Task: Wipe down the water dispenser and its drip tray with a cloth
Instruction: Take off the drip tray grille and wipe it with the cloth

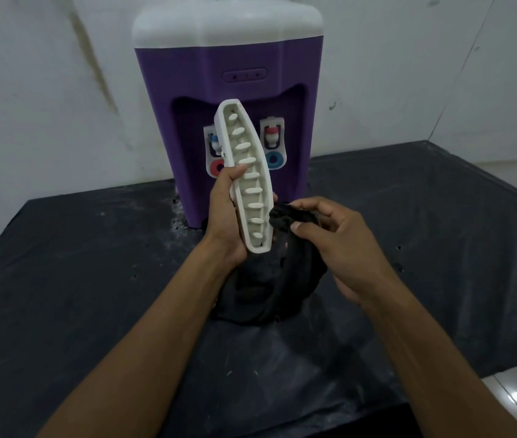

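A person's left hand [225, 222] holds a white drip tray [247, 172] upright and slightly tilted above the middle of the table [93, 263], fingers curled behind its lower half and the thumb pressed across its front rim. The right hand [336, 245] pinches a bunched end of a black cloth [285, 216] between thumb and fingers, and the bunch touches the tray's right rim near its lower end. The rest of the cloth hangs down and pools on the dark, dust-streaked table. Behind the tray, at the table's far edge, stands the purple water dispenser [187, 90] with its white top, against a stained white wall [45, 90].
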